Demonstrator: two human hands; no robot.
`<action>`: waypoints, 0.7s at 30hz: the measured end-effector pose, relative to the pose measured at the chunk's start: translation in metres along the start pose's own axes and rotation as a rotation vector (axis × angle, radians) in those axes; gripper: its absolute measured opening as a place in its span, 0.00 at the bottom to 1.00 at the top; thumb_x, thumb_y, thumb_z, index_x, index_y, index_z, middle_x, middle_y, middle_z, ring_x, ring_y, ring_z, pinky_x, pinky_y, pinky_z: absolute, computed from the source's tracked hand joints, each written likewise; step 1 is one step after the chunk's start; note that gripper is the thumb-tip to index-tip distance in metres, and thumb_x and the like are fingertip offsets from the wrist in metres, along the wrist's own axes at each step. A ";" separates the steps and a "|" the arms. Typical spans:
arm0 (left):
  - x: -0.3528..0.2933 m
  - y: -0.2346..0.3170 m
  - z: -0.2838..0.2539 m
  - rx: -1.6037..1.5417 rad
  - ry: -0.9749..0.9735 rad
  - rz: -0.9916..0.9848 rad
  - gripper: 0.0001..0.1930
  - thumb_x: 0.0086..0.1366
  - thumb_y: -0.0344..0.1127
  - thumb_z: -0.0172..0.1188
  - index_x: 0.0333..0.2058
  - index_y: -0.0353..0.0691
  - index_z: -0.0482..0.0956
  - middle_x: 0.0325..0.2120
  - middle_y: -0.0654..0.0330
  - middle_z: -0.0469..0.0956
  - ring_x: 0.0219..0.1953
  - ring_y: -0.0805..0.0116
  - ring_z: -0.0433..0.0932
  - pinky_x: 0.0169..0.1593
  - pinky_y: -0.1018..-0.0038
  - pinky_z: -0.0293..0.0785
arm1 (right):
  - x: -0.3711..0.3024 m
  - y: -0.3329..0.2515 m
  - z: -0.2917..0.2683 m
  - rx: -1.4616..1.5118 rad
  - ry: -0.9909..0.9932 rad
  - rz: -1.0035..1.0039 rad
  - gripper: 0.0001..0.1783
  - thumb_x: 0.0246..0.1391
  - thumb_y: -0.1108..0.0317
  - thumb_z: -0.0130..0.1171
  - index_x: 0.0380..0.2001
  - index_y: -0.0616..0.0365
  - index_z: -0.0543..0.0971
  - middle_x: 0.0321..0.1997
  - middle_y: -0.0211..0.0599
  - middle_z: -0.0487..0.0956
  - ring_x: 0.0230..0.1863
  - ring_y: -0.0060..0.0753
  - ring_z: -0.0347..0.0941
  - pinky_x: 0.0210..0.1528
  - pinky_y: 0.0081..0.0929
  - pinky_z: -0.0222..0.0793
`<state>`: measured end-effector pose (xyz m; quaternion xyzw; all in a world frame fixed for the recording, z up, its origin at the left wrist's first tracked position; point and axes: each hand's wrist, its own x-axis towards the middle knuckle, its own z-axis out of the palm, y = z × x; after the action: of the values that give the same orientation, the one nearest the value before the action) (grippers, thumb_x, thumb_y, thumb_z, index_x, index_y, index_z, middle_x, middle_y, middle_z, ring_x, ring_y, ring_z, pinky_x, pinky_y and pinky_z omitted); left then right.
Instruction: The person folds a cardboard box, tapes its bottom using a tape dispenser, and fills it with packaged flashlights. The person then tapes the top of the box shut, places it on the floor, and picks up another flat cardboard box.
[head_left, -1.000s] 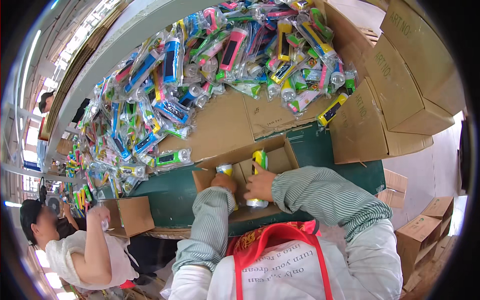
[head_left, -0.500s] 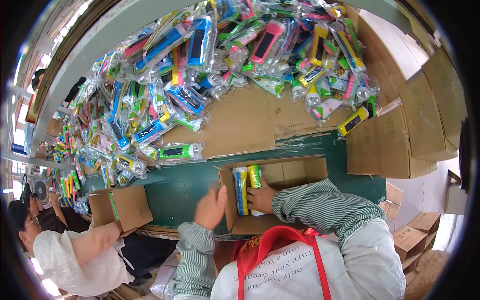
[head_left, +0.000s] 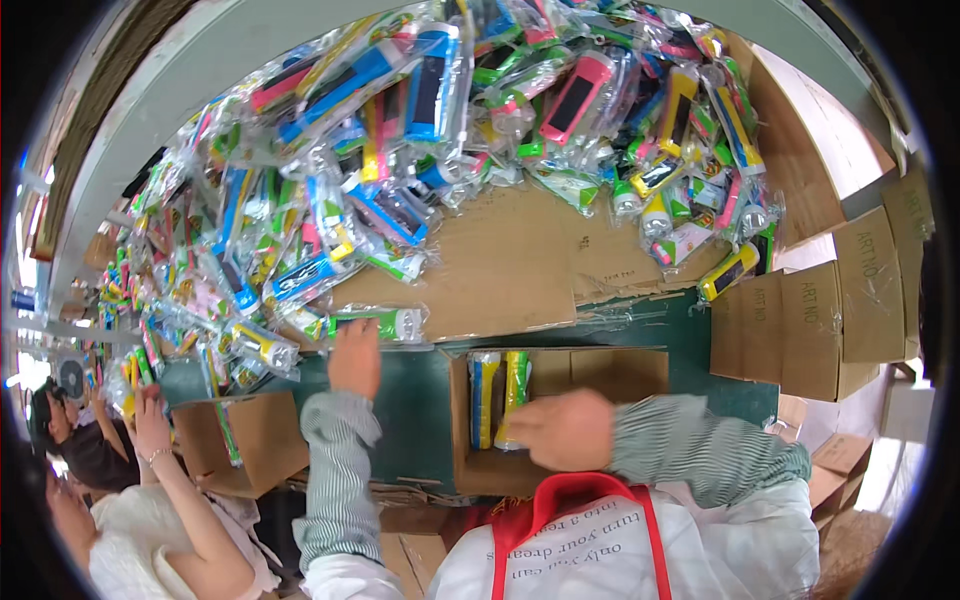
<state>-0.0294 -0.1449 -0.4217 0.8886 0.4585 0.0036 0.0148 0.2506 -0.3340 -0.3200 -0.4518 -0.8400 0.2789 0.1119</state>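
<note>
My left hand (head_left: 355,362) reaches to the table's far side, its fingers closed over the left part of a green flashlight (head_left: 400,325) in a clear plastic bag. My right hand (head_left: 568,430), blurred by motion, hovers over the open cardboard box (head_left: 620,375) in front of me. Its fingers point left at the lower end of a green-and-yellow flashlight (head_left: 517,385), and whether they touch it I cannot tell. Beside that one, a blue-and-yellow flashlight (head_left: 483,400) lies parallel along the box's left side.
A big heap of bagged flashlights (head_left: 430,90) covers the far side, partly on flat cardboard (head_left: 500,260). Cartons (head_left: 800,330) stand at the right. To the left, a co-worker's arm (head_left: 195,510) is beside another open box (head_left: 265,440) holding a green item.
My left hand has gone from beside the box up and left to the bagged green flashlight. My right hand has drawn back from the flashlights in the box. The view has shifted slightly.
</note>
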 end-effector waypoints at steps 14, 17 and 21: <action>0.039 0.030 0.007 -0.053 -0.532 0.013 0.30 0.44 0.47 0.69 0.45 0.39 0.72 0.42 0.44 0.75 0.44 0.50 0.75 0.46 0.59 0.71 | -0.044 0.326 -0.069 -0.082 0.411 1.914 0.51 0.43 0.41 0.59 0.65 0.51 0.50 0.69 0.55 0.47 0.63 0.52 0.61 0.58 0.46 0.63; 0.021 0.041 -0.047 -0.367 -0.097 -0.312 0.30 0.46 0.47 0.69 0.42 0.32 0.71 0.34 0.43 0.77 0.38 0.45 0.76 0.41 0.58 0.70 | -0.065 0.327 -0.035 -0.068 0.627 1.707 0.38 0.45 0.49 0.60 0.57 0.53 0.62 0.69 0.56 0.43 0.57 0.56 0.66 0.55 0.45 0.66; -0.007 0.103 -0.160 -1.017 0.065 -0.412 0.19 0.53 0.31 0.65 0.42 0.30 0.71 0.33 0.55 0.78 0.38 0.68 0.77 0.41 0.73 0.72 | -0.090 0.320 0.002 -0.177 0.834 1.417 0.24 0.45 0.59 0.60 0.48 0.51 0.71 0.67 0.60 0.48 0.49 0.62 0.71 0.50 0.46 0.69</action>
<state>0.0469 -0.2067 -0.2584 0.6605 0.5638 0.2493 0.4287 0.5233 -0.2690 -0.4980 -0.9479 -0.2643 0.0256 0.1760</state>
